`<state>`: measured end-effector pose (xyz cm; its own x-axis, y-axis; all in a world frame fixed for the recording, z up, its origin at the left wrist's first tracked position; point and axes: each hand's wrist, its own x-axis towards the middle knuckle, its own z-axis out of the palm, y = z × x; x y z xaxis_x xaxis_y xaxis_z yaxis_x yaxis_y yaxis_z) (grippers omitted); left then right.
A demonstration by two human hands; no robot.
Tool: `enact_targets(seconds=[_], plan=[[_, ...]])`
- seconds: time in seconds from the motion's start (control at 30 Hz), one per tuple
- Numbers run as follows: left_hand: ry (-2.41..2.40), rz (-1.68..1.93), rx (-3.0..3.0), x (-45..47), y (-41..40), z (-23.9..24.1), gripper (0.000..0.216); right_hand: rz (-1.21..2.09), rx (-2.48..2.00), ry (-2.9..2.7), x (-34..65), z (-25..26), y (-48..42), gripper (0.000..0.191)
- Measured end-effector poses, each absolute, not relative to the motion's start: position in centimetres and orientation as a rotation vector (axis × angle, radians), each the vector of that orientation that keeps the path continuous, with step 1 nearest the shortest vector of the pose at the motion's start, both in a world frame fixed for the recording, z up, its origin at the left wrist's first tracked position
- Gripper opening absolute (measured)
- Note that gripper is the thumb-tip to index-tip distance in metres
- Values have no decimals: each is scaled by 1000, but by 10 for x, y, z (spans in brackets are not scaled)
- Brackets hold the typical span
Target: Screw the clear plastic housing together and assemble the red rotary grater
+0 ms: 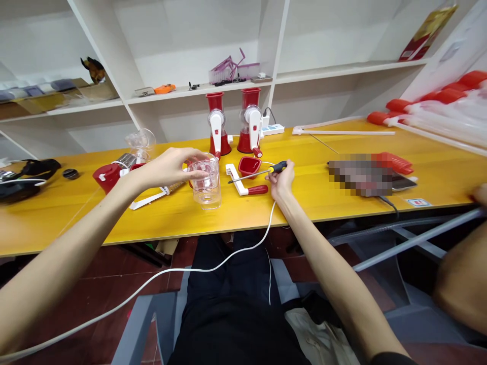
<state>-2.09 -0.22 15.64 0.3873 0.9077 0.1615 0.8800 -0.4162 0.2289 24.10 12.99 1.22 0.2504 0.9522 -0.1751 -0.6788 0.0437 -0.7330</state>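
My left hand [184,165] is closed around the upper part of a clear plastic housing [207,195], which is at the table's front half. In my right hand [283,180] is a screwdriver [279,167] with a black and yellow handle, its shaft pointing left. Below that shaft lies a white crank handle [239,181] with a red grip. Just behind it sits a small red hopper [249,166]. Left of my left hand are a red grater base [108,176], a metal grating drum [126,160] and another white crank [148,199].
Two assembled red and white rotary graters [216,126] stand at the back, beside a white power strip [273,129]. A white cable [213,268] runs across my lap. To the right are a blurred-out device [361,175], red-capped plastic parts [449,96] and another person's arm [464,274].
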Motion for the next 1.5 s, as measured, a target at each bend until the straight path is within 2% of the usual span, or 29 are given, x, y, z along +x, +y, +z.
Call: enact_targets(seconds=[0.53, 0.63, 0.77, 0.83, 1.1, 1.27, 1.5], plan=[[1484, 351, 2510, -25, -1, 168, 43, 1318, -821, -385, 244, 8, 132, 45], [1509, 339, 2510, -27, 1, 170, 46, 1321, -817, -386, 244, 8, 132, 45], [1543, 298, 2503, -28, -3, 167, 64, 1326, -820, -381, 244, 9, 131, 44], [1531, 330, 2500, -28, -6, 161, 71, 1326, -820, -380, 244, 9, 131, 44], [1516, 593, 2500, -24, -7, 138, 70, 1320, -823, -393, 244, 8, 131, 44], [1661, 687, 2549, -26, -9, 123, 77, 1309, -823, -393, 245, 8, 131, 44], [1557, 905, 2435, -32, -16, 109, 69, 1315, -833, -396, 244, 7, 130, 44]])
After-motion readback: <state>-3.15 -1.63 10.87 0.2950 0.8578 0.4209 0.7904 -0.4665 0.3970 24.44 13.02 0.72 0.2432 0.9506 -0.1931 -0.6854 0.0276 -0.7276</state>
